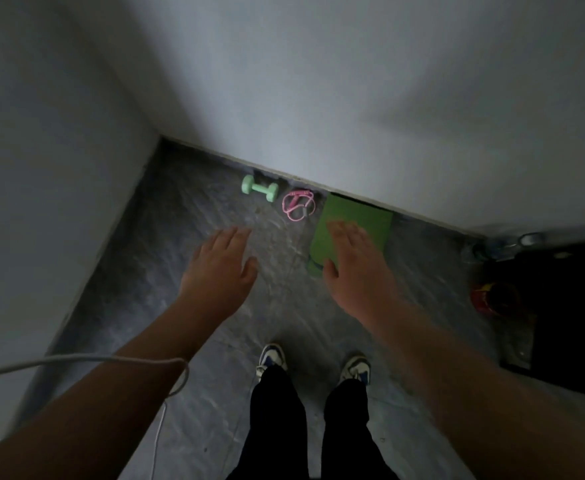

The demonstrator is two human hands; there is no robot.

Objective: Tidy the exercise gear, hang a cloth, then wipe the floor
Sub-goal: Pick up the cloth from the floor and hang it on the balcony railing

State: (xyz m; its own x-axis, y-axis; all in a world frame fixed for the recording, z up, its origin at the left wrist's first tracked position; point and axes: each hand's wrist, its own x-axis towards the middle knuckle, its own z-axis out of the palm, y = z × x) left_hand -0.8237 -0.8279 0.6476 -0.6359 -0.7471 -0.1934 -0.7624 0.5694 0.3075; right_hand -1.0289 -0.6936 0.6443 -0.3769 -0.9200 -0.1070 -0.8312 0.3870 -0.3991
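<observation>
Mat [353, 216] seemingly flush against wall [353, 98]

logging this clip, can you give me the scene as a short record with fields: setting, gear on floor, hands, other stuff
setting: dim room corner, grey floor, pale walls
gear on floor: mint dumbbell, pink skipping rope coiled, green mat, in a row along the wall base
left hand: fingers straight, holds nothing
right hand: fingers straight, holds nothing, seen over the mat; contact cannot be told
person: standing, black trousers, white and blue shoes
other: white cable crossing the left forearm; red object at right, unclear
</observation>
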